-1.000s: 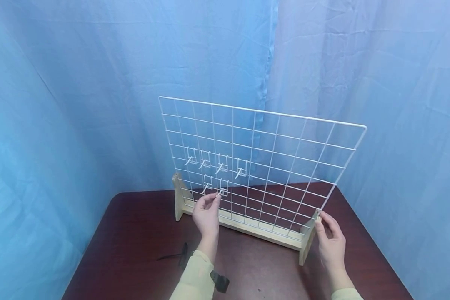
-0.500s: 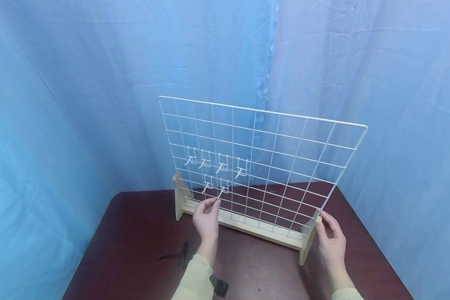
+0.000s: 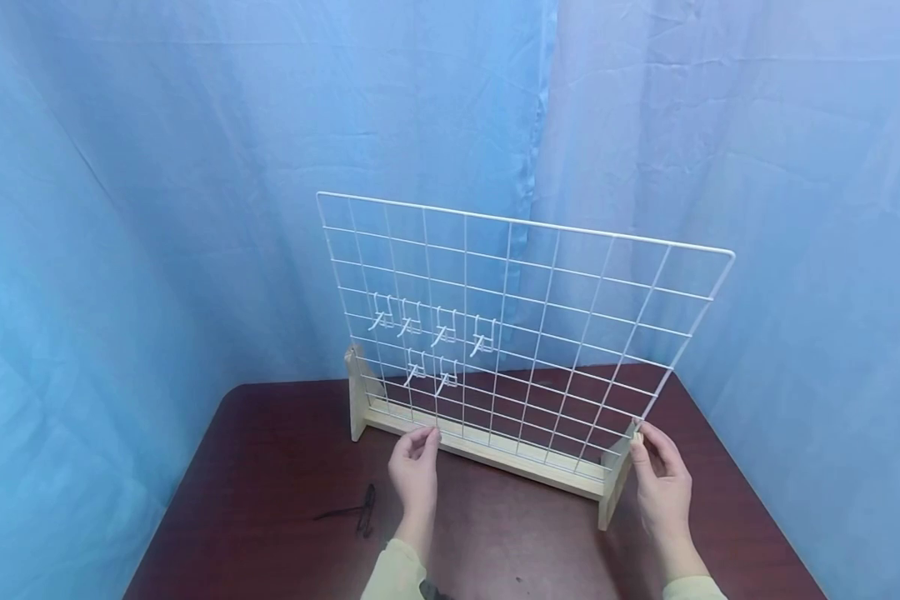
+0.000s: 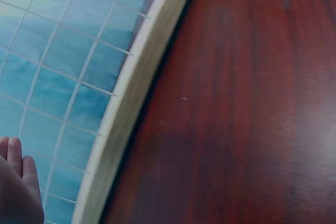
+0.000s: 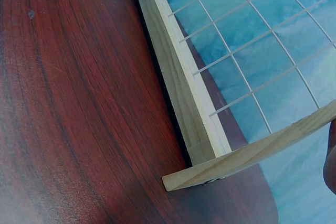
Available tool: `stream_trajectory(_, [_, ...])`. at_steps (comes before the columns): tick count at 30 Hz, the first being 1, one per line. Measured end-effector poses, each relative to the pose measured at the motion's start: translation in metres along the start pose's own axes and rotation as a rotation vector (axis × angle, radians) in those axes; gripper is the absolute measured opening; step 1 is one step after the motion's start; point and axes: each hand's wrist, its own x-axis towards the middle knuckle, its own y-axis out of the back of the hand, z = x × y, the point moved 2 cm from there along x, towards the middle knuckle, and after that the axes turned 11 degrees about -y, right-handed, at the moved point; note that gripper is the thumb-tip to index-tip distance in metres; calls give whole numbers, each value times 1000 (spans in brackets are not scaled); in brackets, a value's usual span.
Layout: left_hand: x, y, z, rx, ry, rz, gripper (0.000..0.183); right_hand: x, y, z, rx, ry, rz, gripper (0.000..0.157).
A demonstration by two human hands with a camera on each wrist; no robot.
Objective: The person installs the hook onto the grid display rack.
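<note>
A white wire grid panel (image 3: 555,275) stands in a pale wooden stand (image 3: 525,467). White wire hooks hang on its left half: several in an upper row, including one hook (image 3: 483,337), and two below, including the lower right hook (image 3: 447,379). My left hand (image 3: 416,471) is below that hook, in front of the base bar, its thumb and fingers close together with nothing visible between them. In the left wrist view, part of the left hand (image 4: 18,182) shows beside the wires. My right hand (image 3: 663,483) grips the top of the stand's right end piece (image 3: 615,483), at the grid's edge.
A thin black T-shaped item (image 3: 366,508) lies on the dark red-brown table (image 3: 270,467), left of my left forearm. Blue curtains (image 3: 195,167) surround the table's back and sides. The table's right edge runs close behind my right hand.
My left hand has let go of the lower right hook and dropped downward to the base bar. That hook stays on the grid. The right hand has not moved.
</note>
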Motion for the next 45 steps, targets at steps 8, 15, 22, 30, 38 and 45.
stream_trajectory(8, [-10, 14, -14, 37, 21, -8, 9, 0, -1, -1, 9, 6, 2, 33])
stream_trajectory(15, [-9, 27, -14, 71, 13, -7, 11, 1, -1, 0, 1, -10, 13, 33])
stream_trajectory(22, [-2, 46, -15, 37, 20, 38, 18, 0, 0, -2, -41, -20, 13, 33])
stream_trajectory(30, [5, 70, -17, 40, 36, 110, 25, -1, -1, -4, -39, -22, 5, 35])
stream_trajectory(38, [4, 97, -26, -28, 50, 185, 26, 0, -1, -4, -31, -35, 7, 33])
stream_trajectory(45, [-3, 119, -30, -11, 64, 231, 24, 0, -1, -4, -37, -36, 9, 33])
